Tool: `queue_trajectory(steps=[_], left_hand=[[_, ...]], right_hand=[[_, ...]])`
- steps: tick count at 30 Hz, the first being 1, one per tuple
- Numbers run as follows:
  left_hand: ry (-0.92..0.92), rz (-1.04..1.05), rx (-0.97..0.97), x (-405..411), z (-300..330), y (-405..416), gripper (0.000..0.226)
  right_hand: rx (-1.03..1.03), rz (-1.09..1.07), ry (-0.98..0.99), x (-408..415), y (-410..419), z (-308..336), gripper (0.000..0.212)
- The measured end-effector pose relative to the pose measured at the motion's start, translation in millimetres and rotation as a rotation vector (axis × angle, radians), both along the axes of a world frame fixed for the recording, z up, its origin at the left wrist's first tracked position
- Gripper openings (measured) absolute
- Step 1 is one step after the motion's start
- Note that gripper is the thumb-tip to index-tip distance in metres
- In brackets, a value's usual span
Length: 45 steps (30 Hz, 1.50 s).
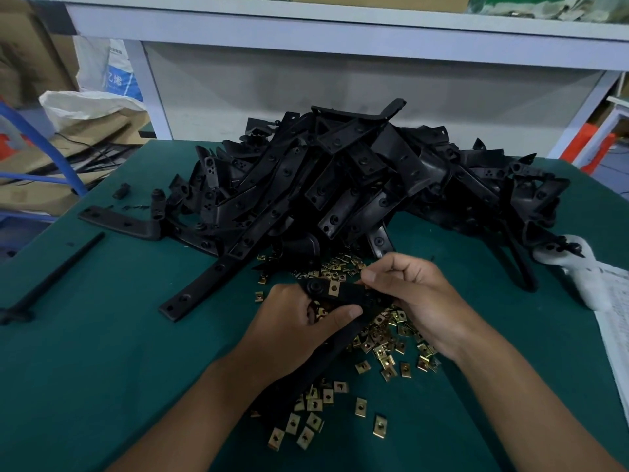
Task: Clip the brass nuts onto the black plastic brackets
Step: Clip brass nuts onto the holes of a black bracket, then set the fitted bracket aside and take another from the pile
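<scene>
My left hand (299, 321) grips a long black plastic bracket (343, 298) near its upper end, thumb across its face. A brass nut (334, 288) sits clipped on the bracket's top edge. My right hand (408, 294) holds the same bracket from the right, fingers curled round it and thumb near the nut. The bracket's lower part runs down under my left wrist. Several loose brass nuts (381, 345) lie scattered on the green mat (119, 352) beneath and below my hands. A big heap of black brackets (340, 178) is piled behind.
A long bracket (204, 284) lies flat left of my hands, a thin black rod (54, 277) farther left, and an L-shaped bracket (119, 221) behind it. White cloth and paper (595, 287) lie at the mat's right edge. A white shelf frame (340, 32) stands behind the table.
</scene>
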State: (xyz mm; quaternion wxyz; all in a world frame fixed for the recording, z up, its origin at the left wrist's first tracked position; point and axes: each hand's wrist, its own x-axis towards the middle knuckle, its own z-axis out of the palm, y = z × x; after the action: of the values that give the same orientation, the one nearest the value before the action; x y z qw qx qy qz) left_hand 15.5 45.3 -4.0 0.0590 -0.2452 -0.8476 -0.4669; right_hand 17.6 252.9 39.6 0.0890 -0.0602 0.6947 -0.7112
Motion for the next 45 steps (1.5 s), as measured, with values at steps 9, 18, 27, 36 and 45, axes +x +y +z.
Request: queue_trajectory(steps=[9, 18, 27, 36, 45], left_hand=[[-0.06, 0.032, 0.048, 1, 3, -1, 0.005], [-0.169, 0.058, 0.399, 0, 12, -2, 0.03], [-0.032, -0.02, 0.433, 25, 47, 22, 0.023], [0.061, -0.58, 0.15, 117, 68, 192, 0.029], [0.164, -0.88, 0.059, 226, 55, 312, 0.025]], right_hand=[[0.001, -0.051, 0.036, 1, -7, -7, 0.033], [0.092, 0.033, 0.23, 4, -7, -1, 0.03], [0.279, -0.113, 0.329, 58, 41, 33, 0.028], [0.499, -0.693, 0.303, 272, 160, 54, 0.025], [0.748, -1.064, 0.117, 431, 209, 51, 0.026]])
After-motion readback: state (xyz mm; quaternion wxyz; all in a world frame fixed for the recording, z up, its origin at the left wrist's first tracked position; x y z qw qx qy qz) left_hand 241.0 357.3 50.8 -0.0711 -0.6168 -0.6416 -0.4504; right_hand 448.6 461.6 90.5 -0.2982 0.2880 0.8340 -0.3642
